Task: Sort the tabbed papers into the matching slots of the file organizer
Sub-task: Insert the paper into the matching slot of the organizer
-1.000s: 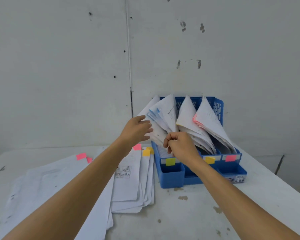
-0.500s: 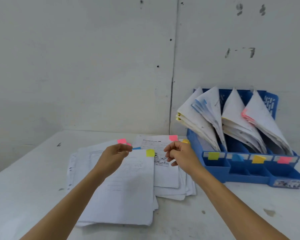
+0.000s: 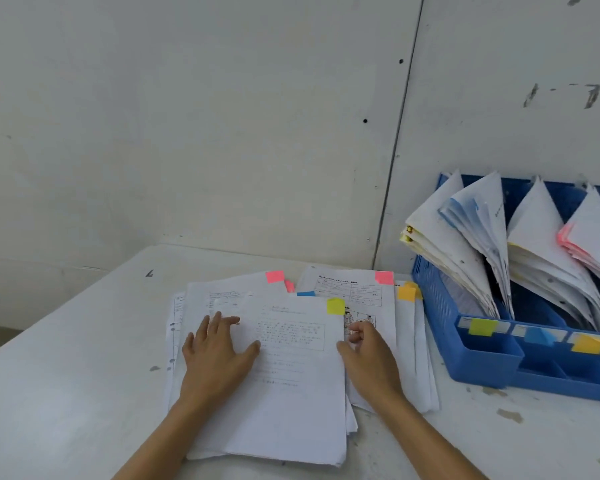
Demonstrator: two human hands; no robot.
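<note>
A loose pile of white papers (image 3: pixel 291 393) lies on the table, each with a coloured tab at its top right corner. The top sheet carries a yellow-green tab (image 3: pixel 335 305). My left hand (image 3: pixel 219 355) rests flat on the left part of that sheet, fingers spread. My right hand (image 3: pixel 368 355) sits at the sheet's right edge with fingers loosely bent; whether it holds the edge is unclear. The blue file organizer (image 3: pixel 489 362) stands to the right, its slots full of papers and labelled with yellow-green, blue and orange tabs.
Under the top sheet, other papers show pink tabs (image 3: pixel 275 276), a blue tab (image 3: pixel 305 293) and an orange tab (image 3: pixel 406 292). A grey wall stands close behind the white table (image 3: pixel 66 375). The organizer is cut off by the right frame edge.
Both hands left the organizer and came down onto the paper pile. The left hand has flattened on the top sheet. The view swung left and down.
</note>
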